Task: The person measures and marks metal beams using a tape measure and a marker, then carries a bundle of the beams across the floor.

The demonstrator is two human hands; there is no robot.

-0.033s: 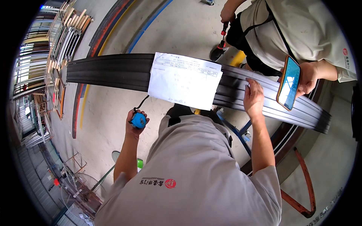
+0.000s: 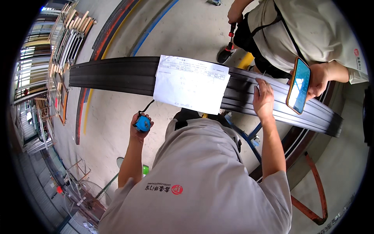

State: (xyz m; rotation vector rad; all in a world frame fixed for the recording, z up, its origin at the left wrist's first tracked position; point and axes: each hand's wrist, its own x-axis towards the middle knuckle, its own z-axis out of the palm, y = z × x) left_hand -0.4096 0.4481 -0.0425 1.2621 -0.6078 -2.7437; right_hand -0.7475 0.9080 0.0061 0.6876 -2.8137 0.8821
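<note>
My left hand (image 2: 139,126) is closed around a blue tape measure (image 2: 143,123), whose black wrist strap (image 2: 147,106) loops up toward the paper. Long dark grey profiles (image 2: 117,75) lie side by side across the view in front of me. On top of them rests a white printed sheet (image 2: 191,85) with a table and handwriting. My right hand (image 2: 264,98) lies on the profiles to the right of the sheet, fingers extended and apart from the thumb. A thin dark mark or object shows just beyond its fingertips, too small to make out.
At the upper right a co-worker (image 2: 300,31) holds a phone (image 2: 299,86) over the profiles and a red-and-black tool (image 2: 230,36) in the other hand. A blue metal stand (image 2: 249,138) shows beneath. Racks of stacked profiles (image 2: 74,43) stand left; an orange-red bar (image 2: 317,187) is lower right.
My right hand has shifted very slightly to the right on the profiles. Everything else looks the same.
</note>
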